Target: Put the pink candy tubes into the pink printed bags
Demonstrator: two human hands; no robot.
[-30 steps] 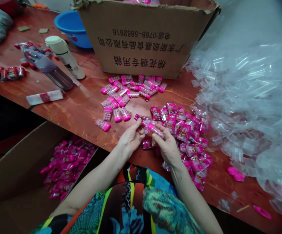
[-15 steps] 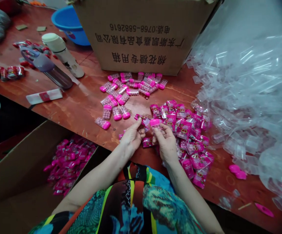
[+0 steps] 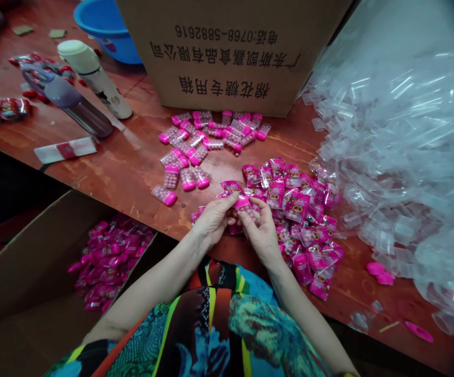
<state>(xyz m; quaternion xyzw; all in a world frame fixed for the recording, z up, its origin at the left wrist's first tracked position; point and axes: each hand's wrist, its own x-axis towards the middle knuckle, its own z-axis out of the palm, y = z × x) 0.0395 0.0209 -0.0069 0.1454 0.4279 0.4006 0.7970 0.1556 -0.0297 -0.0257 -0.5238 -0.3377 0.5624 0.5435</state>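
Between my hands is a small clear candy container point(image 3: 246, 205) with a bright pink cap, filled with pink candy balls. My right hand point(image 3: 263, 233) grips its body, thumb on the near side. The thumb and fingers of my left hand point(image 3: 216, 219) close at its pink cap. Printed pink candy packets point(image 3: 297, 205) are heaped beside and beyond my right hand, and one packet point(image 3: 231, 186) lies just past my fingertips. Farther off, several filled, pink-capped containers point(image 3: 171, 177) are scattered on the red table point(image 3: 133, 173).
A large cardboard box point(image 3: 227, 68) stands at the back. Clear empty plastic containers point(image 3: 392, 157) pile up at right. Two bottles point(image 3: 80, 107) point(image 3: 97, 78) and a blue basin point(image 3: 109, 31) stand at left. Below the table edge, an open carton point(image 3: 34, 251) holds pink packets.
My left hand has come right and its fingers now meet the pink cap. The container has tilted and shifted slightly left in my right hand. The whole view has shifted a little.
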